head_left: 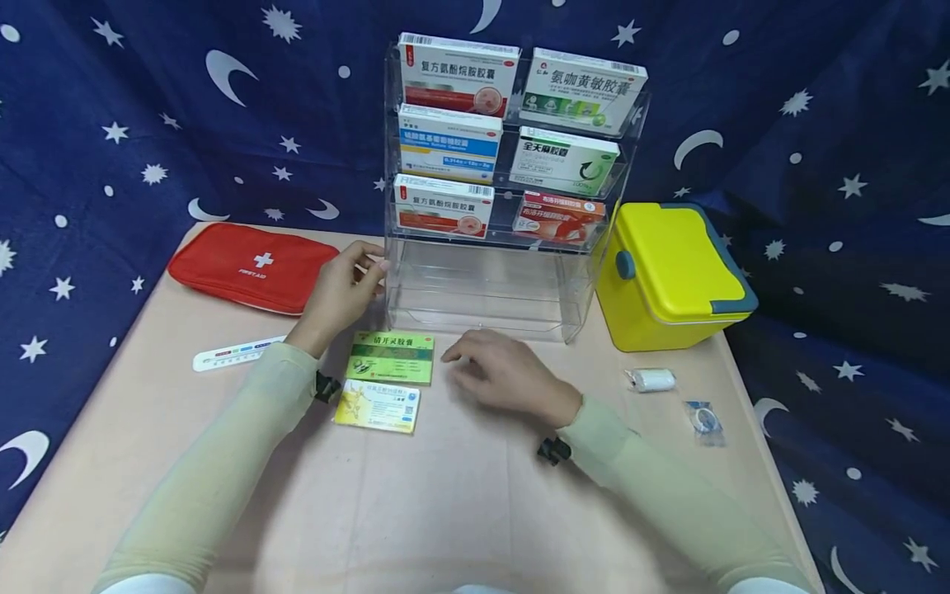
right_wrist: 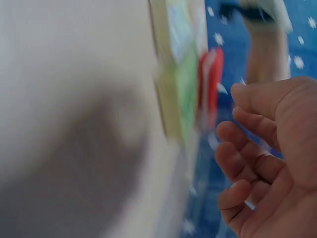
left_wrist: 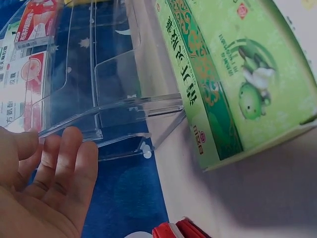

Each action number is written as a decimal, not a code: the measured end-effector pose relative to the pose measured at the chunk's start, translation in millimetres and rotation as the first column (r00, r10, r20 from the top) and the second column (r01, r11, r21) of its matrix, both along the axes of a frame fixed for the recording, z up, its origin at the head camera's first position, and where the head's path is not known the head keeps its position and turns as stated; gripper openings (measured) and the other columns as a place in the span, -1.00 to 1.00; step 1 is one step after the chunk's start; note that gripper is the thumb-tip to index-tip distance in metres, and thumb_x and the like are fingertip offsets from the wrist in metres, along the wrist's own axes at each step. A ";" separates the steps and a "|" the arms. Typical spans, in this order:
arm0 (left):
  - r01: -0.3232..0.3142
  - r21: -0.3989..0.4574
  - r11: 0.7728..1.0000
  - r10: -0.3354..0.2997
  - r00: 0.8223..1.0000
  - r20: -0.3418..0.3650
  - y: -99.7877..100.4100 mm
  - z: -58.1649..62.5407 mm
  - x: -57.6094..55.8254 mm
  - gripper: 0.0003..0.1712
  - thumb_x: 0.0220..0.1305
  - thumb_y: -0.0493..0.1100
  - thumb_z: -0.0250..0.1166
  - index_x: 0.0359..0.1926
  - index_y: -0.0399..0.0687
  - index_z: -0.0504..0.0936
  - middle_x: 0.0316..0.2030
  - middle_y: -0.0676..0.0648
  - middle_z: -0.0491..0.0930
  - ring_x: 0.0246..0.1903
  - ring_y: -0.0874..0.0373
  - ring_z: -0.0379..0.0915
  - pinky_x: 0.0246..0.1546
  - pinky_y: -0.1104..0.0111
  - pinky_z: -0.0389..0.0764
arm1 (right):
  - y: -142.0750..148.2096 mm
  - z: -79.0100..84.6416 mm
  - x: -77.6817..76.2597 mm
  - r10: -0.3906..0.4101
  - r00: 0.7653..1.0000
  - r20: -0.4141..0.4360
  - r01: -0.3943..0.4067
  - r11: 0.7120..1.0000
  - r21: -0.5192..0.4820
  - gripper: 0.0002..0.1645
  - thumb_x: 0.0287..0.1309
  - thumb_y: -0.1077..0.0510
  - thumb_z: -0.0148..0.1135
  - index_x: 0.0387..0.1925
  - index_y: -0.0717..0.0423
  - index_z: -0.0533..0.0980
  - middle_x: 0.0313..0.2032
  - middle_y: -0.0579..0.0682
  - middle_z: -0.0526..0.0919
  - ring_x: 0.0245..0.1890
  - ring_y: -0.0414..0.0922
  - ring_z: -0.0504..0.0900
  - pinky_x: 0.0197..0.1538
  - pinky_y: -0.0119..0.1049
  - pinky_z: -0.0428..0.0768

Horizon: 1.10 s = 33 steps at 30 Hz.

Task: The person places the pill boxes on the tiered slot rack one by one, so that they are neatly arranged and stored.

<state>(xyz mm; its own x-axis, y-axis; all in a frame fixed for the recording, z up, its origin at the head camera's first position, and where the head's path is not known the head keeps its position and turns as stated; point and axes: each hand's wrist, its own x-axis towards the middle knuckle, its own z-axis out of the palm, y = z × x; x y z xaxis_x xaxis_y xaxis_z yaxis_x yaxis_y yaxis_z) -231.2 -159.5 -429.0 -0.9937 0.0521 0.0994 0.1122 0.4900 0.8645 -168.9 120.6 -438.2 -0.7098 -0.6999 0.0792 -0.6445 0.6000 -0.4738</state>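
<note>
A clear plastic display rack (head_left: 482, 318) stands at the back middle, holding several medicine boxes on its upper tiers. My left hand (head_left: 345, 289) is at the rack's left side, pinching the side panel between thumb and fingers; the left wrist view shows those fingers (left_wrist: 69, 163) at the panel's edge. In front of the rack lie a green medicine box (head_left: 391, 357) and, nearer me, a white-and-yellow medicine box (head_left: 377, 406). Just right of the green box, my right hand (head_left: 512, 375) hovers with loosely curled fingers and holds nothing.
A red first-aid pouch (head_left: 252, 268) and a white strip with coloured marks (head_left: 233, 353) lie at left. On the right are a yellow lidded box (head_left: 675, 272), a white wrapped roll (head_left: 651, 379) and a small clear packet (head_left: 704, 422). Starry blue cloth (head_left: 171, 99) hangs behind.
</note>
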 end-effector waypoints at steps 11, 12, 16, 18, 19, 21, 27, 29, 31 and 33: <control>-0.011 -0.020 1.000 0.011 1.000 -0.002 -0.6 -0.9 1.3 -0.62 0.51 -0.07 0.22 0.24 -0.08 0.50 -0.18 -0.09 0.55 -0.29 -0.06 0.65 -0.33 0.28 0.64 | -54.4 -37.9 37.3 -0.012 0.995 -0.099 0.032 0.977 0.210 -0.27 0.14 -0.47 0.31 0.10 -0.05 0.67 -0.01 -0.14 0.65 -0.12 -0.22 0.60 -0.32 -0.31 0.59; -0.011 -0.021 1.000 0.011 1.000 0.000 -0.7 -1.2 1.4 -0.62 0.51 -0.07 0.22 0.25 -0.07 0.50 -0.18 -0.09 0.55 -0.28 -0.07 0.65 -0.33 0.28 0.64 | -56.1 -39.7 39.8 -0.007 0.992 -0.123 0.036 0.972 0.232 -0.19 0.09 -0.52 0.30 0.13 -0.05 0.65 -0.01 -0.13 0.63 -0.14 -0.21 0.59 -0.36 -0.31 0.56; -0.011 -0.015 1.000 0.011 1.000 -0.009 -0.9 -1.7 1.3 -0.62 0.51 -0.05 0.21 0.24 -0.06 0.51 -0.18 -0.09 0.55 -0.27 -0.11 0.65 -0.34 0.28 0.64 | -59.6 -46.6 46.4 0.021 0.983 -0.181 0.034 0.955 0.296 0.00 0.00 -0.60 0.29 0.25 -0.01 0.58 -0.08 -0.13 0.53 -0.28 -0.25 0.46 -0.48 -0.37 0.43; -0.010 -0.009 1.000 0.010 1.000 -0.016 -0.7 -1.9 1.3 -0.62 0.51 -0.06 0.22 0.24 -0.07 0.51 -0.19 -0.09 0.55 -0.28 -0.11 0.65 -0.34 0.27 0.64 | -59.3 -47.5 47.2 0.024 0.986 -0.167 0.028 0.953 0.303 0.00 0.01 -0.55 0.33 0.29 0.02 0.55 -0.08 -0.13 0.48 -0.30 -0.25 0.40 -0.50 -0.39 0.39; -0.010 -0.008 1.000 0.010 1.000 -0.016 -0.6 -2.1 1.2 -0.63 0.51 -0.07 0.22 0.24 -0.07 0.51 -0.19 -0.09 0.55 -0.28 -0.11 0.65 -0.34 0.27 0.64 | -58.4 -47.4 47.3 0.024 0.987 -0.156 0.025 0.952 0.306 -0.02 0.02 -0.52 0.35 0.29 0.02 0.54 -0.07 -0.13 0.47 -0.29 -0.25 0.39 -0.51 -0.40 0.39; -0.009 -0.008 1.000 0.009 1.000 -0.012 -0.3 -2.5 1.2 -0.63 0.51 -0.08 0.22 0.23 -0.07 0.51 -0.19 -0.09 0.55 -0.27 -0.11 0.66 -0.34 0.28 0.64 | -54.9 -45.4 47.1 0.021 0.992 -0.125 0.019 0.951 0.309 -0.07 0.03 -0.45 0.40 0.29 0.01 0.54 -0.05 -0.13 0.47 -0.26 -0.24 0.40 -0.48 -0.39 0.40; 0.003 0.001 1.000 -0.003 1.000 -0.015 0.2 -2.0 0.6 -0.64 0.51 -0.11 0.22 0.23 -0.09 0.51 -0.19 -0.12 0.55 -0.27 -0.14 0.66 -0.36 0.32 0.63 | -33.3 -35.6 50.6 -0.007 0.999 -0.045 0.020 0.954 0.301 -0.15 -0.03 -0.34 0.51 0.24 -0.02 0.56 -0.02 -0.12 0.49 -0.18 -0.20 0.44 -0.37 -0.33 0.48; 0.003 0.004 1.000 -0.003 1.000 -0.018 -0.1 -1.6 0.2 -0.65 0.51 -0.11 0.22 0.22 -0.09 0.51 -0.19 -0.13 0.55 -0.29 -0.14 0.66 -0.37 0.34 0.63 | -26.3 -35.0 52.7 -0.029 0.999 -0.022 0.034 0.962 0.272 -0.11 -0.07 -0.39 0.52 0.22 -0.02 0.57 -0.02 -0.13 0.51 -0.17 -0.21 0.45 -0.35 -0.32 0.51; 0.002 0.005 1.000 -0.001 1.000 -0.020 -0.2 -1.1 -0.1 -0.65 0.51 -0.12 0.22 0.22 -0.09 0.51 -0.20 -0.13 0.55 -0.30 -0.12 0.66 -0.38 0.35 0.62 | -21.1 -35.9 54.9 -0.055 0.998 -0.001 0.054 0.972 0.230 -0.07 -0.05 -0.44 0.48 0.24 0.00 0.56 -0.01 -0.13 0.53 -0.15 -0.22 0.47 -0.32 -0.29 0.54; -0.001 0.000 1.000 0.001 1.000 -0.019 -0.3 -1.5 -0.2 -0.65 0.51 -0.12 0.22 0.22 -0.10 0.51 -0.20 -0.13 0.54 -0.30 -0.10 0.66 -0.38 0.36 0.62 | -17.5 -38.7 56.6 -0.087 0.996 0.013 0.083 0.979 0.185 -0.09 0.05 -0.47 0.39 0.25 0.01 0.54 -0.01 -0.14 0.55 -0.13 -0.23 0.50 -0.30 -0.27 0.57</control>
<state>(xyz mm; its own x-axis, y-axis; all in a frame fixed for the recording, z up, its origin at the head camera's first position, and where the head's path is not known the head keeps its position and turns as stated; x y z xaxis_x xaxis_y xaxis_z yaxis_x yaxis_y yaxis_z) -231.4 -159.9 -430.5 -0.9917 0.0508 0.1180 0.1277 0.4899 0.8624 -112.3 103.1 -476.9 -0.7676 -0.6380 -0.0612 -0.5784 0.7307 -0.3627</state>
